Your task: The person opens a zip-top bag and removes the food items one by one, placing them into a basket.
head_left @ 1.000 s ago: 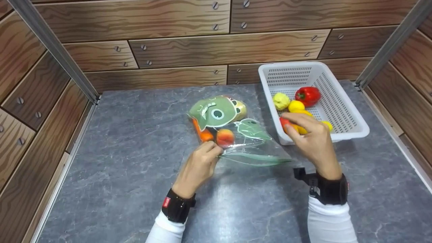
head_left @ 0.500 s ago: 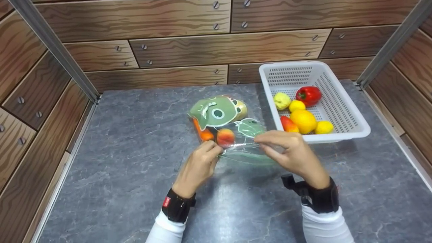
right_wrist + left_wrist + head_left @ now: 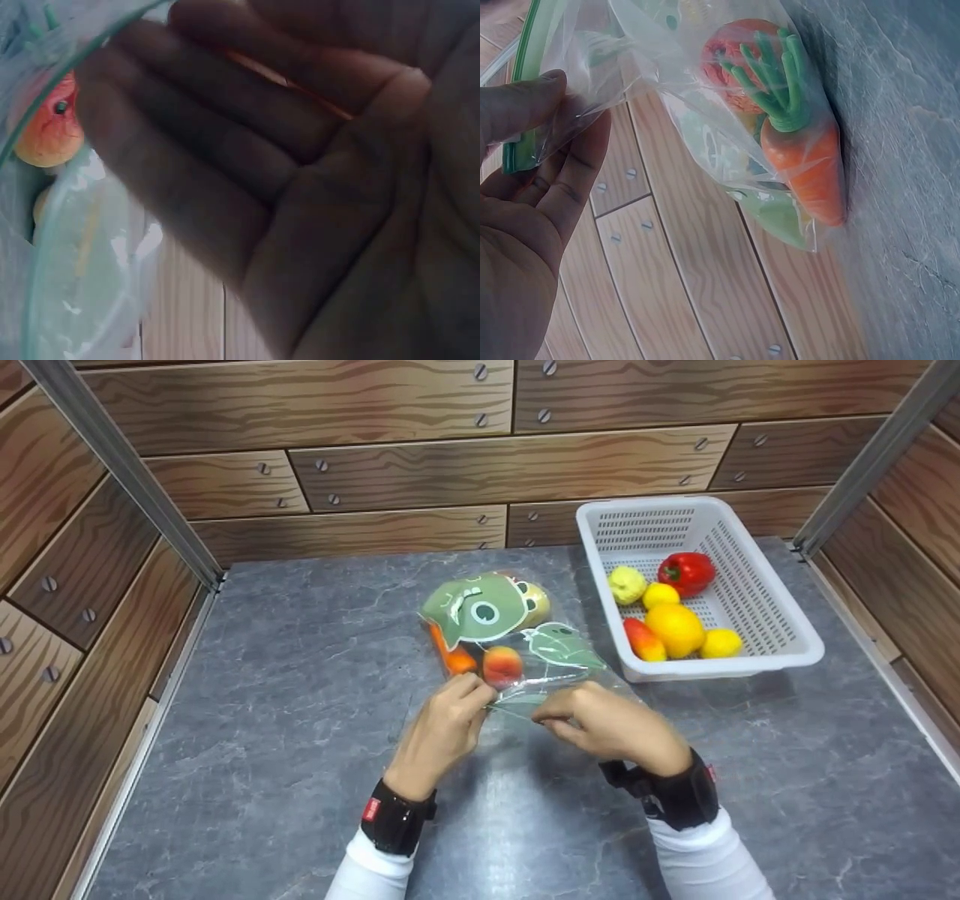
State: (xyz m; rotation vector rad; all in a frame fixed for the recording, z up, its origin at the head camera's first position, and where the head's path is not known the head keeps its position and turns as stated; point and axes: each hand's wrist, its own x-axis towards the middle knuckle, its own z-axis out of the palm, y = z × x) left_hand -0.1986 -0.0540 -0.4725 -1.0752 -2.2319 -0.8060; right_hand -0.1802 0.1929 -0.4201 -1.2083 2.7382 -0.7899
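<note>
Grey marbling covers the surface. What comes first from the left?

Black wristband, with a small red tag whose lettering is too tiny to read. Just beyond it, the left hand pinches the bag, which lies on the surface, by its mouth.

From the head camera I get only the back of that hand.

True, but the left wrist view has the thumb and fingers on either side of the green strip along the bag's edge. It also gives the leafy top of the carrot; seen from above, that is just an orange length inside the plastic.

What is printed on the bag?

One green cartoon animal with a big round eye, and a smaller green figure to its right. Below the big one sits the peach, inside; the right wrist view adds a dark spot on it.

And the right hand?

From above, its thumb and forefinger pinch the bag's mouth. Its own camera has the palm and fingers lined up close, beside two parted green lips; I can't make out the pinching tips there. Its wristband bears a red tag too, unreadable.

Farthest right?

White basket, in the head view only: pale green fruit, red-and-yellow fruit, large orange-yellow fruit, red pepper.
</note>
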